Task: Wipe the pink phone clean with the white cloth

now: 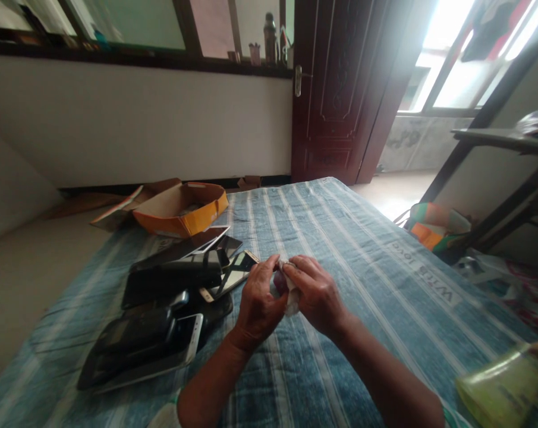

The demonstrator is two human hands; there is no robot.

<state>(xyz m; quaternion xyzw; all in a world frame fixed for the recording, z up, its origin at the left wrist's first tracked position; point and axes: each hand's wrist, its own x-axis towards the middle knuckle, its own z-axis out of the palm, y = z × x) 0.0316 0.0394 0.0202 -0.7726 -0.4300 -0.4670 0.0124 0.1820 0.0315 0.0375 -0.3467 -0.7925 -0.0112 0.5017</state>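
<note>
My left hand (262, 297) and my right hand (315, 288) meet above the bed cover in the middle of the view. Curled around a small purplish, shiny object (278, 282), the fingers of my left hand hide most of it, so its kind cannot be made out. A crumpled white cloth or tissue (292, 302) is pinched in my right hand and pressed against that object. Just left of my hands lies a gold-edged smartphone (233, 276). Nearer to me, a white-edged phone (188, 339) lies among black devices (135, 333).
An open orange cardboard box (183, 217) stands at the far left of the striped blue cover (358, 249). A black case-like object (175, 276) and a white-framed tablet (210, 239) lie in the pile. A yellow-green translucent container (496, 386) is at the lower right.
</note>
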